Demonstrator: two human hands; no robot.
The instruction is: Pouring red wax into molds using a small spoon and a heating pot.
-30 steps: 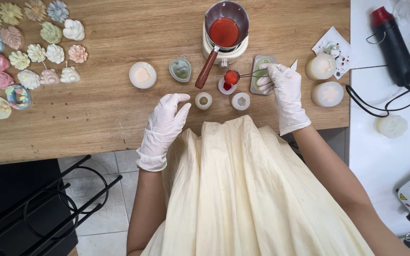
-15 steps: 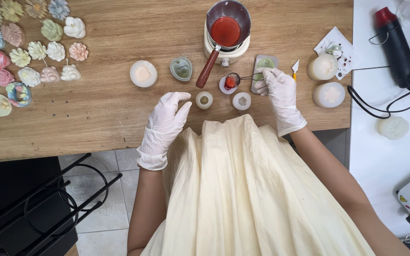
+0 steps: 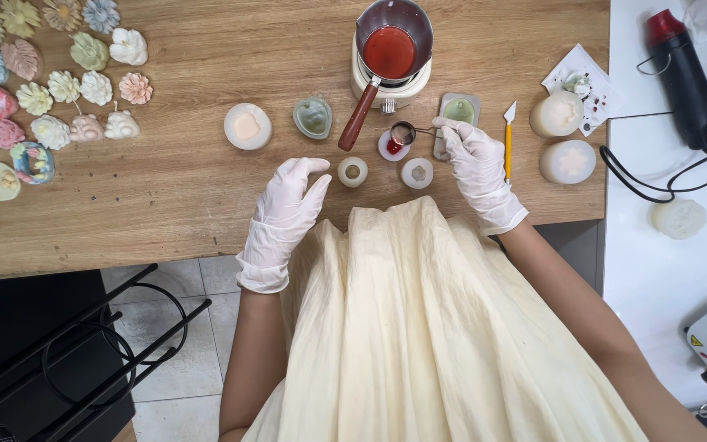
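Note:
My right hand (image 3: 475, 162), in a white glove, holds a small metal ladle (image 3: 403, 133) by its thin handle, tipped over a small round mould (image 3: 393, 147) with red wax in it. My left hand (image 3: 289, 201), also gloved, rests with fingers apart on the wooden table (image 3: 206, 188), near a small round white mould (image 3: 353, 172). A second small white mould (image 3: 416, 173) lies under my right hand. Behind them stands a metal melting pot (image 3: 392, 51) of red wax with a wooden handle (image 3: 358, 115).
Many pastel flower-shaped candles (image 3: 42, 90) lie at the far left. A round white mould (image 3: 248, 126), a green mould (image 3: 312, 117), a grey-green tray mould (image 3: 458, 110), a yellow-handled knife (image 3: 507, 137) and two white moulds (image 3: 562, 135) sit nearby. A red-and-black heat gun (image 3: 681, 74) lies right.
My right hand moved left and now holds the ladle tipped over the small red-filled mould. The yellow knife it covered now lies in view beside it. The left hand stayed put.

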